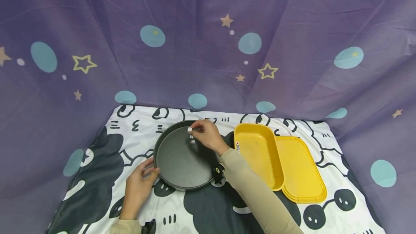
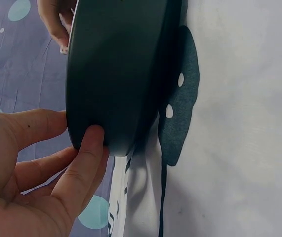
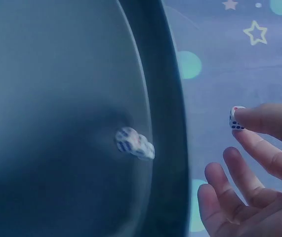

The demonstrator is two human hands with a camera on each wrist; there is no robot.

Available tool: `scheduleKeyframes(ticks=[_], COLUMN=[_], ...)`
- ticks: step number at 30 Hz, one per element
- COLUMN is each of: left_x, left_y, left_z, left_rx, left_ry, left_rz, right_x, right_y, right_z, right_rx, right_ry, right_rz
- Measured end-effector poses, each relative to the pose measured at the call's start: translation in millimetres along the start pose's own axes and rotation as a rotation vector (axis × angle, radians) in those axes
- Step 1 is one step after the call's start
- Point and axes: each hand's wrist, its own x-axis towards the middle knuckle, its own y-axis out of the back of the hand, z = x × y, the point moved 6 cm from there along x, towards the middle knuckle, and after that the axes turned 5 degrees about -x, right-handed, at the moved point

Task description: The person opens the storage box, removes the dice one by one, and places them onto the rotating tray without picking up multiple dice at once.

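A round dark pan point(image 1: 185, 161) lies on the patterned cloth. My left hand point(image 1: 140, 187) holds its left rim, with the thumb and fingers point(image 2: 89, 148) against the side wall in the left wrist view. Over the pan's far part, my right hand point(image 1: 208, 136) pinches a white die point(image 3: 236, 118) between thumb and index finger, the other fingers loosely bent. Below that die, more white dice point(image 3: 133, 143) are in the pan near the far wall, one against another and slightly blurred; their exact number is unclear.
Right of the pan stands a yellow box point(image 1: 260, 154) with small white dice point(image 1: 238, 147) along its left side. A yellow lid point(image 1: 303, 172) lies against the box's right side. Behind the cloth hangs a purple curtain point(image 1: 182, 64) with stars and dots.
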Motion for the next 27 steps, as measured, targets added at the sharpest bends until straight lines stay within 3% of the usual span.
scheduleKeyframes(ticks=[5,10,15,19,27], left_x=[-0.1,-0.1,0.2,0.2,0.9], left_y=[-1.1,-0.7,0.1,0.0,0.0], left_z=[0.3,0.9,1.5,0.7,0.3], left_rx=[0.008,0.013,0.018,0.016,0.018], left_ry=[-0.011,-0.007,-0.008,-0.002,-0.008], left_rz=[-0.002,-0.007,-0.004,-0.005,0.002], right_x=[1.4,-1.9,-8.5,-18.5,-44.8], right_y=[-9,-2,25,52,96], right_z=[0,1,8,26,75], right_rx=[-0.002,0.004,0.030,0.040,0.024], right_ry=[-0.002,-0.009,-0.006,-0.010,-0.140], right_rz=[-0.017,-0.012,0.035,0.087,0.104])
